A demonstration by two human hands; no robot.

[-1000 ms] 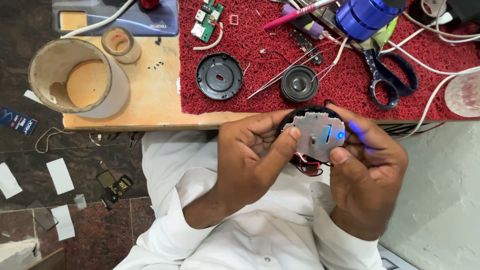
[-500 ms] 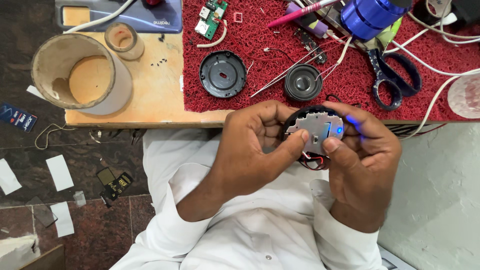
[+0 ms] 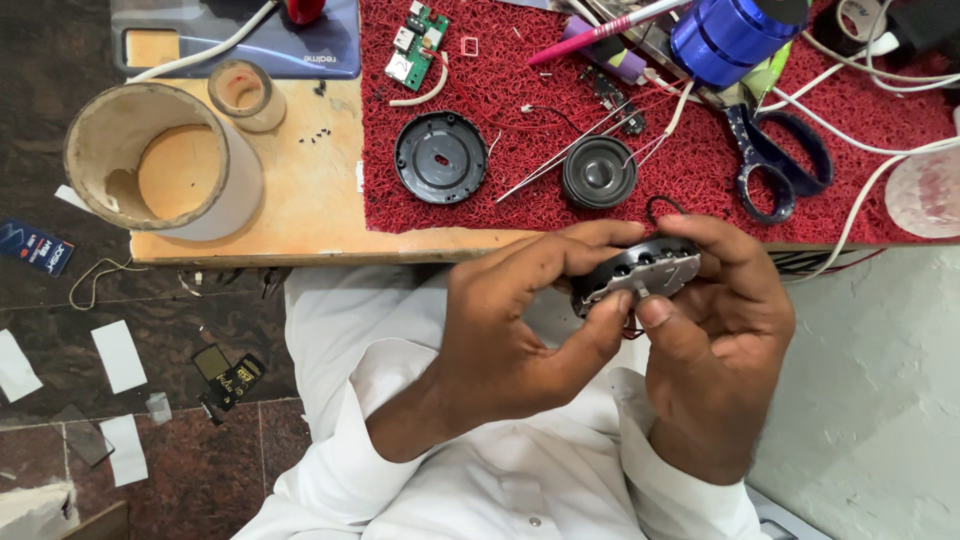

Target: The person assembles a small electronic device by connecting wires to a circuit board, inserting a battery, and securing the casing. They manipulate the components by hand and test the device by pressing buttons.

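Held over the lap, just short of the near edge of the wooden table (image 3: pixel 300 225): a small round black plastic housing with a grey circuit board set in it (image 3: pixel 640 275), tilted so that the board's edge faces up. Left hand (image 3: pixel 520 320) curled around the housing's left side, thumb pressed up against the lower edge, fingers wrapped over the top. Right hand (image 3: pixel 715 330) closed on the right side, thumb laid across the board's face, fingers bent over the upper rim. Both hands touching the same piece, fingertips nearly meeting above it. Thin red wires dangling beneath the housing, between the two thumbs.

On the red looped-fibre mat (image 3: pixel 500 95) covering the right part of the table: a round black plastic cover disc (image 3: pixel 440 157) lying flat, and just right of it a small round black speaker cone (image 3: pixel 598 172), with thin metal tweezers (image 3: pixel 560 160) between them. Farther back, a small green circuit board (image 3: pixel 417 42), a pink pen (image 3: pixel 605 28), a shiny blue metal cylinder (image 3: pixel 725 35) and blue-handled scissors (image 3: pixel 775 165). White cables (image 3: pixel 870 135) trailing across the mat's right side.

On the bare wood at left: a wide cardboard tape roll core (image 3: pixel 165 160) and a smaller tape roll (image 3: pixel 243 92), close together.
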